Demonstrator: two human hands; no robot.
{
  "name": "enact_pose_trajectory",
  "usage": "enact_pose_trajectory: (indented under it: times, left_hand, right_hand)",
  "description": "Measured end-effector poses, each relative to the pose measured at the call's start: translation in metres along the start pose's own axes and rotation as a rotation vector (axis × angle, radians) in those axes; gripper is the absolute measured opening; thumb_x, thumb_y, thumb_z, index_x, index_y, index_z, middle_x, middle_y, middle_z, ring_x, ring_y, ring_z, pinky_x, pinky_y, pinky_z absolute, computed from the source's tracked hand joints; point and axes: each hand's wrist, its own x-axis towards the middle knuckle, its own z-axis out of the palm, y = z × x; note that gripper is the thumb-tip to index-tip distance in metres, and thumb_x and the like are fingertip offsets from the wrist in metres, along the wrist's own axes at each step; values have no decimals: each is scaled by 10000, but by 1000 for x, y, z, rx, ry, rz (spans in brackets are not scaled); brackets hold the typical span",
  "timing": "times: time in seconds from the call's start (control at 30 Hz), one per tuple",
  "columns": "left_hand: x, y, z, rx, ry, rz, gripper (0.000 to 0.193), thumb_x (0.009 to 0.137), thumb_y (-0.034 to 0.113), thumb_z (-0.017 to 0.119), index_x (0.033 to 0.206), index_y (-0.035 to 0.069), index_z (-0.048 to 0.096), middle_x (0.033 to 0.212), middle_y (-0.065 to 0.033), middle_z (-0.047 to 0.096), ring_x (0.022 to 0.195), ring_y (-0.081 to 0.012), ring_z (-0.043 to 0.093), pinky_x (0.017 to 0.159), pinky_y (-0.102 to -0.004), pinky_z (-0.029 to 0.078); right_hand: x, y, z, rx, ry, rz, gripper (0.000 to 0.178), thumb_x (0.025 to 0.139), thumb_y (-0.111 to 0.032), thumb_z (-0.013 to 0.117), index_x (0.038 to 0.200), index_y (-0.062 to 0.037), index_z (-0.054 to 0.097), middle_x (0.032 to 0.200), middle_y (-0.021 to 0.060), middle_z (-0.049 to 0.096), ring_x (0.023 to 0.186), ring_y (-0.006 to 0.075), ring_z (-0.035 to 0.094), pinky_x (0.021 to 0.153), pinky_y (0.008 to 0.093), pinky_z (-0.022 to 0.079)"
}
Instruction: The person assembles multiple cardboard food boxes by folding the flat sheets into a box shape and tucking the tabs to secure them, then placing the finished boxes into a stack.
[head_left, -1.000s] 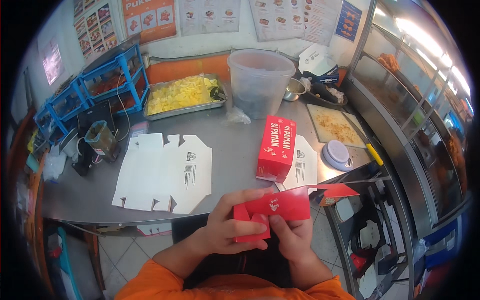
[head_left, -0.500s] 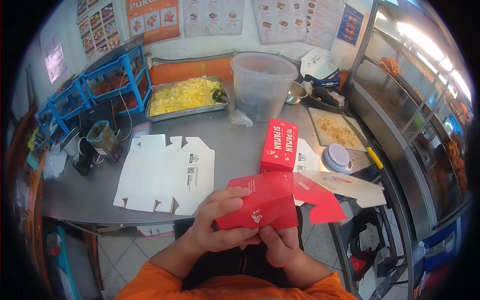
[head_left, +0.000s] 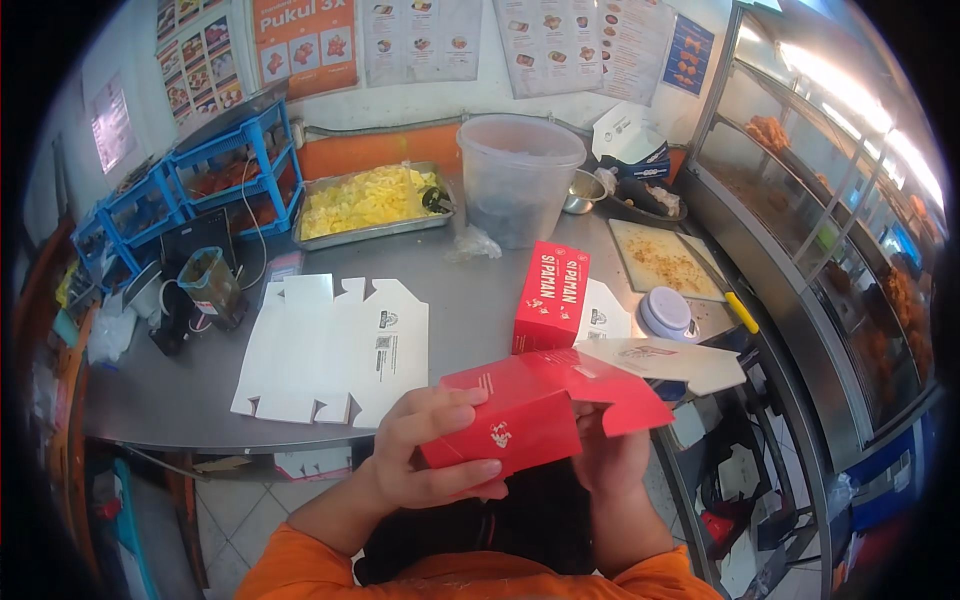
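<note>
A partly folded red cardboard food box [head_left: 510, 415] is held up in front of me, over the table's front edge. My left hand [head_left: 430, 445] grips its left end, fingers across the front and top. My right hand [head_left: 612, 455] is at the box's right end, its fingers curled in by the side flap and partly hidden behind it. A wide lid flap with a white inner side [head_left: 670, 362] sticks out to the right. Just beyond stands a folded red box [head_left: 552, 295]. Flat white box blanks [head_left: 335, 350] lie stacked on the table to the left.
A metal tray of chopped yellow food [head_left: 370, 208] and a big clear plastic tub [head_left: 520, 180] stand at the back. Right of them are a cutting board [head_left: 665, 262], a yellow-handled knife [head_left: 742, 312] and a round lilac-topped container [head_left: 667, 312]. A glass display case [head_left: 800, 220] borders the right.
My right hand has moved from the box's underside to its right end, by the flap. The box's front panel now sits squarer, and the box has shifted slightly left.
</note>
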Motion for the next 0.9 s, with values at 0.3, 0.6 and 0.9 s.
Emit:
enact_pose_trajectory:
  times: [0.3,0.6,0.9]
  left_hand:
    - [12,7,-12,99,-38,16,627,787,382,947,1279,218,594,1395,-126,588,1176,-349,714,957,-481,560]
    - [18,20,-12,134,30,-4,712,781,355,960,1314,223,507,1403,-133,573,1203,-356,697,956,-489,570]
    - [31,33,3,96,184,52,768,809,269,949,1392,215,451,1471,-165,525,1240,-383,654,1005,-562,589]
  right_hand:
    - [4,-44,2,522,-61,267,550,1121,-485,448,1369,-19,601,1097,174,727,660,203,649,651,310,567]
    - [-15,-63,19,-474,25,-90,473,973,-185,732,1354,51,580,842,134,713,540,150,597,442,257,432]
    - [-20,-41,49,-1121,86,-883,84,1002,-30,684,991,40,729,831,87,724,719,124,645,642,267,518]
